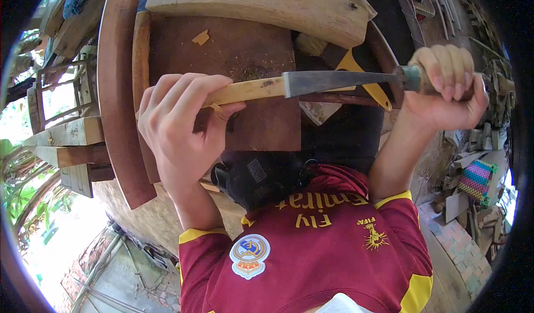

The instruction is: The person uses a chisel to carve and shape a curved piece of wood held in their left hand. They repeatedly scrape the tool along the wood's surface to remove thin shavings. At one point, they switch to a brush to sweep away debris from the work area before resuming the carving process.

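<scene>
My left hand (186, 124) grips a narrow pale wooden strip (250, 90) raised over a brown board (261, 126). My right hand (442, 87) is closed round the handle of a long flat chisel (339, 80), which has a green ferrule (410, 79). The blade's squared tip overlaps the strip's right end. Behind the blade lies a yellow tool (351, 62), partly hidden, and a small wood offcut (201, 36) rests on the board.
Curved timber pieces (256, 4) lie along the far edge and a long curved reddish piece (117, 96) at the left, beside stacked beams (64, 132). Scrap wood (464, 160) and a colourful woven bag (475, 182) are at the right.
</scene>
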Motion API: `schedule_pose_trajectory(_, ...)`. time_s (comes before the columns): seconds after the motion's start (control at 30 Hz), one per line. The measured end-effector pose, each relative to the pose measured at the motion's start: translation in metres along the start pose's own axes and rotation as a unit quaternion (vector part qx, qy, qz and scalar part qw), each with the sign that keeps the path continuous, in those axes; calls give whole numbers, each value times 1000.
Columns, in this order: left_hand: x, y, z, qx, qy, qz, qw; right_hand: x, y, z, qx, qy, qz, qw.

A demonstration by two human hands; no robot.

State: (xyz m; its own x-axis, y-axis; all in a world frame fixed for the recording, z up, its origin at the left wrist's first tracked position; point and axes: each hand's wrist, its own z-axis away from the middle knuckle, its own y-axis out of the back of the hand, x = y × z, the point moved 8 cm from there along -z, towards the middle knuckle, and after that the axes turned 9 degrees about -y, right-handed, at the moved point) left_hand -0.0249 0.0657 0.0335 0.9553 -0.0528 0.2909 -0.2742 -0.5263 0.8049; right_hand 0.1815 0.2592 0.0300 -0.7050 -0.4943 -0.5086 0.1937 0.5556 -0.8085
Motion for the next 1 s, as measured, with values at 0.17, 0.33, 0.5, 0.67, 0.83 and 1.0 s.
schedule_pose_trajectory(0.17,3,0,-1,9,-7,-7,1000,9,-4,0,-11,4,1,1000)
schedule_pose_trajectory(0.33,0,1,0,3,-4,-2,1000,9,-3,-1,-9,-5,-12,1000)
schedule_pose_trajectory(0.5,1,1,-1,12,-2,-7,1000,10,-8,0,6,3,1,1000)
schedule_pose_trajectory(0.67,0,1,-1,5,0,-7,1000,22,-11,-6,-15,-14,-3,1000)
schedule_pose_trajectory(0.83,-1,1,2,7,4,1,1000,3,-9,5,-17,4,2,1000)
schedule_pose_trajectory(1.0,0,4,-1,7,3,-9,1000,13,-15,3,-20,13,20,1000)
